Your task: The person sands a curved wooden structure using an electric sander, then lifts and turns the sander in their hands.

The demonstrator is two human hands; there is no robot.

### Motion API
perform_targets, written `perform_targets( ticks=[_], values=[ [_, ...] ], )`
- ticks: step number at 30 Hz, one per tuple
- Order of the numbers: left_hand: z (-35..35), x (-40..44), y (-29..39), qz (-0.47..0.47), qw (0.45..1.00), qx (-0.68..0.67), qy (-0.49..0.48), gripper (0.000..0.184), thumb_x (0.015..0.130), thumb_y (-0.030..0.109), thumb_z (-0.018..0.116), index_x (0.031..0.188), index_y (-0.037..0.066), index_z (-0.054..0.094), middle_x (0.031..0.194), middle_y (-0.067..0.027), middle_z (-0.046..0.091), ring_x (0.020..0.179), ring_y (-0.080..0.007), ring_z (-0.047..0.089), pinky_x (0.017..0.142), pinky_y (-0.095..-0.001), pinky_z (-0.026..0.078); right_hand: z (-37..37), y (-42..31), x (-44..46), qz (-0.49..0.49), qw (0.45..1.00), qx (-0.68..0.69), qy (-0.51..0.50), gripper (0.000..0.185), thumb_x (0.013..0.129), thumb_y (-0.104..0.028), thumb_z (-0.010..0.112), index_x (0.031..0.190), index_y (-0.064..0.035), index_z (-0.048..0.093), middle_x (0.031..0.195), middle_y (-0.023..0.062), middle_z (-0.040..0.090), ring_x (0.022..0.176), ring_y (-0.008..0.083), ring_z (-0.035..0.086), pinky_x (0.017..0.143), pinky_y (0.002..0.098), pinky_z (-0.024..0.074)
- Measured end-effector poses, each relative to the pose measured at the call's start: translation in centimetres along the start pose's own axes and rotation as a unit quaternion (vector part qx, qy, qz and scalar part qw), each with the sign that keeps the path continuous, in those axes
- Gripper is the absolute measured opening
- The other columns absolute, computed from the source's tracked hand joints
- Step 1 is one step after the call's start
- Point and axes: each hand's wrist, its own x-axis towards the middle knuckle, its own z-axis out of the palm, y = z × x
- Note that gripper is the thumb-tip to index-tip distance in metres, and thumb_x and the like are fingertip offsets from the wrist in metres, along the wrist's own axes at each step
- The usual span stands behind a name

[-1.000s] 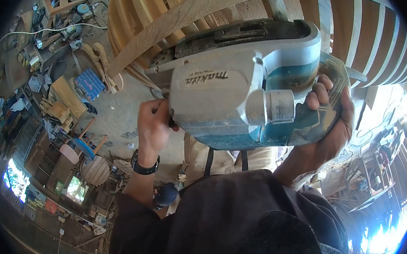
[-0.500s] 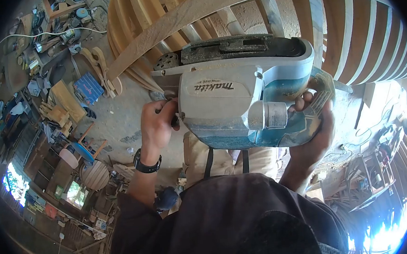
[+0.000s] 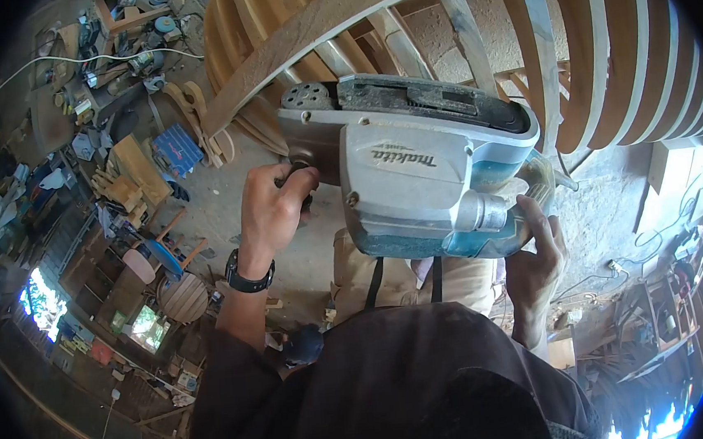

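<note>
head view: sander (image 3: 410,174) is held by curled left hand (image 3: 272,209) and part-curled right hand (image 3: 537,267); slats (image 3: 538,48) could be gouged by slippage.

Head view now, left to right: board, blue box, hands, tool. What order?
Wooden board → blue box → left hand → Makita power tool → right hand.

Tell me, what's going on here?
A person is handling a dusty Makita power tool with both bare hands, beside a curved wooden frame with many slats. The left hand grips the knob at one end; the right hand is at the other end. Whether the tool is running or touching the frame, I can't tell.
</note>
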Motion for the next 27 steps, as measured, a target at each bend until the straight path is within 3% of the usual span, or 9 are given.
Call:
perform_targets(
  ticks=[3,5,7,9,11,15,19,21,27],
  values=[
    [-0.2,0.2,1.2,0.056,0.996,0.071,-0.013,0.036,0.085,0.023,0.058,0.063,-0.005,0.063,0.05,-0.0075,0.054,0.044,-0.0141,0.053,0.045,-0.028,0.037,-0.1,-0.5,-0.8,0.029,0.997,-0.066,-0.019,0.05,0.063,0.003,0.07,0.111,-0.0125,0.068,0.075,0.0065,0.051,0.07,0.0272,0.056,0.062,0.042,0.0438],
    [0.3,0.7,3.1,0.1,0.988,0.118,-0.007,0.037,0.084,0.025,0.06,0.062,-0.005,0.061,0.049,-0.009,0.052,0.044,-0.0145,0.052,0.045,-0.0295,0.037,0.2,-0.1,-0.8,-0.069,0.983,-0.167,-0.026,0.043,0.064,0.002,0.068,0.105,-0.0113,0.068,0.085,0.0083,0.052,0.086,0.0287,0.055,0.073,0.044,0.0431],
    [1.1,0.7,5.0,0.141,0.976,0.167,-0.005,0.039,0.083,0.027,0.062,0.061,-0.005,0.06,0.048,-0.0105,0.05,0.044,-0.015,0.051,0.046,-0.031,0.036,1.9,3.0,-2.1,-0.142,0.987,-0.073,-0.029,0.037,0.066,-0.001,0.069,0.102,-0.0061,0.066,0.095,0.0114,0.055,0.093,0.0316,0.055,0.081,0.0445,0.0439],
    [2.2,0.6,6.5,0.194,0.962,0.192,0.018,0.044,0.078,0.034,0.067,0.057,-0.003,0.059,0.05,-0.0187,0.053,0.042,-0.0289,0.054,0.045,-0.0378,0.039,3.7,5.2,-4.0,-0.152,0.986,0.014,-0.066,0.044,0.063,-0.003,0.072,0.106,-0.0053,0.064,0.104,0.0149,0.06,0.094,0.0344,0.058,0.084,0.0434,0.046],
    [3.4,0.9,7.3,0.216,0.955,0.2,0.041,0.043,0.076,0.034,0.068,0.057,-0.003,0.059,0.049,-0.0189,0.051,0.042,-0.0315,0.053,0.046,-0.0385,0.04,4.6,4.8,-4.2,-0.162,0.979,0.092,-0.085,0.051,0.061,-0.005,0.075,0.11,-0.0051,0.062,0.109,0.0188,0.061,0.094,0.0373,0.06,0.083,0.0433,0.0479],
    [4.0,2.0,9.2,0.304,0.922,0.223,0.091,0.042,0.075,0.031,0.066,0.055,-0.004,0.056,0.048,-0.0201,0.048,0.043,-0.0329,0.051,0.047,-0.039,0.04,4.5,2.7,-3.0,-0.166,0.973,0.137,-0.082,0.054,0.056,-0.011,0.073,0.108,-0.0033,0.062,0.095,0.0159,0.059,0.086,0.039,0.059,0.078,0.0446,0.0488],
    [2.2,2.6,11.2,0.229,0.948,0.204,0.081,0.04,0.074,0.029,0.062,0.059,-0.007,0.052,0.05,-0.0212,0.042,0.044,-0.0316,0.04,0.047,-0.0383,0.036,6.1,2.7,-3.1,-0.123,0.962,0.215,-0.111,0.053,0.052,-0.01,0.07,0.105,-0.0023,0.062,0.091,0.0168,0.059,0.083,0.0394,0.059,0.077,0.0446,0.049],
    [1.7,3.7,10.1,0.365,0.86,0.351,0.06,0.03,0.08,0.024,0.062,0.065,-0.002,0.058,0.054,-0.0139,0.05,0.049,-0.0322,0.05,0.048,-0.0343,0.035,8.0,3.4,-4.4,-0.108,0.955,0.247,-0.124,0.053,0.05,-0.011,0.069,0.102,-0.0012,0.061,0.087,0.0169,0.059,0.082,0.0395,0.059,0.075,0.0446,0.0493],
    [5.0,1.5,6.2,0.249,0.937,0.246,0.014,0.025,0.075,0.021,0.059,0.064,-0.001,0.057,0.057,-0.0187,0.051,0.053,-0.0361,0.051,0.053,-0.0405,0.038,9.1,6.4,-8.7,-0.106,0.966,0.212,-0.1,0.059,0.045,-0.02,0.073,0.099,0.0005,0.061,0.08,0.0144,0.059,0.075,0.0369,0.059,0.072,0.0444,0.0495]
  ],
)
